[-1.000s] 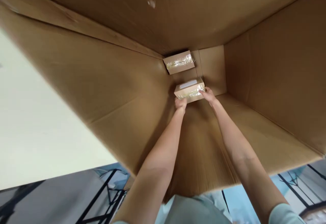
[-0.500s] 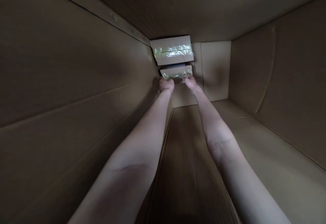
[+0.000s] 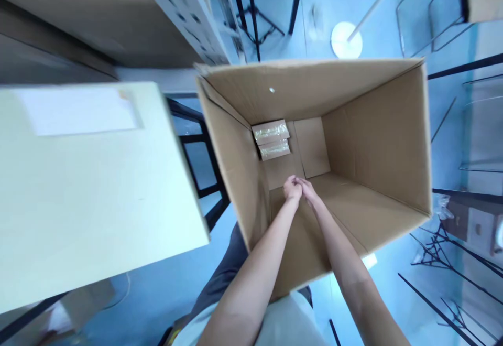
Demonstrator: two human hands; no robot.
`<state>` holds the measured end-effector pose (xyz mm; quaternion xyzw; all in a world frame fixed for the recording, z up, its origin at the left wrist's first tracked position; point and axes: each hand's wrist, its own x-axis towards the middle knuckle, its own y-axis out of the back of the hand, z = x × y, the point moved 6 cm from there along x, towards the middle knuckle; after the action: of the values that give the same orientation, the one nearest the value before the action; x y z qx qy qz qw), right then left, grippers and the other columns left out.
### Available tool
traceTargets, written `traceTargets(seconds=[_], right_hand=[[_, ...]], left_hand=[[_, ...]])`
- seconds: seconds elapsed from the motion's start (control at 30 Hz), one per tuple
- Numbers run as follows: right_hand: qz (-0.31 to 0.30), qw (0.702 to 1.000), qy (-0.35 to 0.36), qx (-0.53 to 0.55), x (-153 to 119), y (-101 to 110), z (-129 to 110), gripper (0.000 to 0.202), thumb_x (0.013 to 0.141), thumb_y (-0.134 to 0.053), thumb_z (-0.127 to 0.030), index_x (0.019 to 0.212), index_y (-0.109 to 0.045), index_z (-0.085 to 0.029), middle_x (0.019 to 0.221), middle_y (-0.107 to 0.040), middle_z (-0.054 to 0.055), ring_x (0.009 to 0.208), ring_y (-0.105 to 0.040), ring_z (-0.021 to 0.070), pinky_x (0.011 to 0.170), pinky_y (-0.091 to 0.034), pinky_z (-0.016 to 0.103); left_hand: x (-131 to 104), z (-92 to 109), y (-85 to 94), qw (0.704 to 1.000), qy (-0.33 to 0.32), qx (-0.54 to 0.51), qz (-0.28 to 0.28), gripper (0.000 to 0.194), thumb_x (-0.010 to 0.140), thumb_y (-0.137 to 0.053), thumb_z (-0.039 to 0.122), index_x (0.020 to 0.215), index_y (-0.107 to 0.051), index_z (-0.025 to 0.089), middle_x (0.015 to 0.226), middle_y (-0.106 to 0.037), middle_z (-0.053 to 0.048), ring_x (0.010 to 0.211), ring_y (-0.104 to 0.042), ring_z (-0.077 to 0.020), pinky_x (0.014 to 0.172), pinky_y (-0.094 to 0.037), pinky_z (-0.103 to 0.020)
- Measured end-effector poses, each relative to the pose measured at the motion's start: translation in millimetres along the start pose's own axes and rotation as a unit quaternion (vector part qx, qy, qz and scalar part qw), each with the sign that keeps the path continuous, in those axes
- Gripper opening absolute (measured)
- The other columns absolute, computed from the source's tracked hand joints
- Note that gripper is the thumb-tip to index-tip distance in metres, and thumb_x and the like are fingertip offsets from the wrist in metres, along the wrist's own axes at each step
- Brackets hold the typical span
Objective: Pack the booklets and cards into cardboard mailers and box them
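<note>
My left hand (image 3: pixel 293 188) and my right hand (image 3: pixel 307 187) are close together inside a large open cardboard box (image 3: pixel 377 141), touching or nearly so. The left one has curled fingers with nothing visible in them. Fingers of the right stretch towards the left hand, and no object shows there. Beyond them, at the bottom of the large box, two small taped cartons lie side by side against the left wall: the farther carton (image 3: pixel 271 132) and the nearer carton (image 3: pixel 275 149). Both carry shiny clear tape along the top. Neither hand touches them.
A pale tabletop (image 3: pixel 98 194) with a white sheet (image 3: pixel 78 110) on it stands left of the box. Metal shelving (image 3: pixel 188 15) is behind. Black stand legs and a round white base (image 3: pixel 346 40) stand on the blue floor (image 3: pixel 314 0).
Both hands have let go of the nearer carton and come back towards me. That carton now sits against the farther one. My view has drawn back out of the large box.
</note>
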<state>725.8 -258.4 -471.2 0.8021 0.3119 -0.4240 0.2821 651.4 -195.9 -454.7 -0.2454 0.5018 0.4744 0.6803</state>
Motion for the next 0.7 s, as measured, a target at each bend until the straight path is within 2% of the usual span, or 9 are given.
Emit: traceTargets(seconds=[0.07, 0.13, 0.2, 0.3, 0.4, 0.53, 0.6, 0.63, 0.7], right_hand=[[0.008, 0.999, 0.019, 0.031, -68, 11, -14, 0.038, 0.083, -0.079, -0.053, 0.103, -0.083, -0.02, 0.101, -0.088, 0.011, 0.109, -0.083, 0.029, 0.109, -0.061, 0.047], [0.007, 0.994, 0.052, 0.097, -135, 20, -28, 0.046, 0.078, -0.084, -0.057, 0.106, -0.082, -0.021, 0.104, -0.088, 0.011, 0.106, -0.084, 0.0289, 0.103, -0.064, 0.044], [0.001, 0.982, 0.098, 0.158, -200, 26, -42, 0.054, 0.075, -0.089, -0.061, 0.113, -0.082, -0.022, 0.116, -0.087, 0.012, 0.111, -0.084, 0.0291, 0.103, -0.064, 0.044], [0.0, 0.971, 0.157, 0.182, -293, 29, -62, 0.057, 0.081, -0.087, -0.065, 0.122, -0.081, -0.026, 0.13, -0.084, 0.014, 0.119, -0.082, 0.03, 0.105, -0.064, 0.046], [-0.012, 0.965, 0.206, 0.164, -380, 20, -80, 0.056, 0.085, -0.085, -0.067, 0.124, -0.081, -0.027, 0.134, -0.082, 0.016, 0.122, -0.081, 0.0328, 0.103, -0.066, 0.049], [-0.056, 0.952, 0.27, 0.134, -476, -12, -87, 0.051, 0.088, -0.084, -0.066, 0.123, -0.082, -0.03, 0.134, -0.082, 0.015, 0.123, -0.08, 0.0333, 0.107, -0.065, 0.052], [-0.095, 0.945, 0.291, 0.113, -511, -37, -79, 0.047, 0.091, -0.082, -0.064, 0.124, -0.082, -0.031, 0.136, -0.082, 0.014, 0.124, -0.079, 0.0322, 0.11, -0.063, 0.052], [-0.119, 0.941, 0.3, 0.101, -526, -52, -72, 0.045, 0.092, -0.081, -0.063, 0.125, -0.082, -0.032, 0.136, -0.081, 0.013, 0.124, -0.079, 0.0318, 0.111, -0.062, 0.053], [-0.171, 0.931, 0.313, 0.077, -549, -85, -55, 0.044, 0.093, -0.082, -0.062, 0.125, -0.082, -0.031, 0.135, -0.082, 0.013, 0.121, -0.079, 0.0316, 0.111, -0.062, 0.053]], left_hand=[[-57, 15, 16.6, 0.998, -0.042, -0.035, -0.043, 0.056, 0.076, -0.072, -0.008, 0.128, -0.079, 0.014, 0.14, -0.077, -0.021, 0.133, -0.076, -0.0293, 0.12, -0.057, -0.041], [-109, 26, 42.4, 0.989, -0.086, -0.068, -0.096, 0.057, 0.072, -0.072, -0.01, 0.122, -0.081, 0.016, 0.135, -0.08, -0.019, 0.124, -0.079, -0.0277, 0.116, -0.06, -0.044], [-157, 34, 75.2, 0.972, -0.13, -0.1, -0.169, 0.054, 0.071, -0.074, -0.008, 0.117, -0.082, 0.019, 0.13, -0.081, -0.016, 0.115, -0.081, -0.0267, 0.113, -0.062, -0.047], [-219, 46, 134.5, 0.941, -0.183, -0.128, -0.253, 0.049, 0.072, -0.081, -0.001, 0.114, -0.083, 0.023, 0.128, -0.082, -0.015, 0.108, -0.082, -0.026, 0.11, -0.063, -0.049], [-271, 61, 200.2, 0.931, -0.221, -0.144, -0.252, 0.048, 0.069, -0.087, 0.004, 0.113, -0.083, 0.023, 0.128, -0.081, -0.015, 0.109, -0.081, -0.0266, 0.108, -0.063, -0.049], [-339, 76, 285.7, 0.912, -0.294, -0.17, -0.232, 0.052, 0.067, -0.091, 0.011, 0.117, -0.081, 0.023, 0.134, -0.079, -0.015, 0.115, -0.079, -0.0268, 0.109, -0.062, -0.047], [-369, 67, 329.7, 0.902, -0.328, -0.183, -0.215, 0.056, 0.067, -0.092, 0.016, 0.121, -0.081, 0.023, 0.136, -0.078, -0.015, 0.115, -0.079, -0.0266, 0.108, -0.061, -0.046], [-382, 57, 352.5, 0.898, -0.342, -0.192, -0.198, 0.057, 0.067, -0.093, 0.019, 0.123, -0.08, 0.024, 0.136, -0.078, -0.014, 0.115, -0.079, -0.0265, 0.108, -0.061, -0.046], [-405, 23, 398.3, 0.893, -0.363, -0.218, -0.152, 0.059, 0.068, -0.094, 0.022, 0.125, -0.08, 0.024, 0.138, -0.077, -0.014, 0.115, -0.078, -0.0264, 0.107, -0.062, -0.044]])
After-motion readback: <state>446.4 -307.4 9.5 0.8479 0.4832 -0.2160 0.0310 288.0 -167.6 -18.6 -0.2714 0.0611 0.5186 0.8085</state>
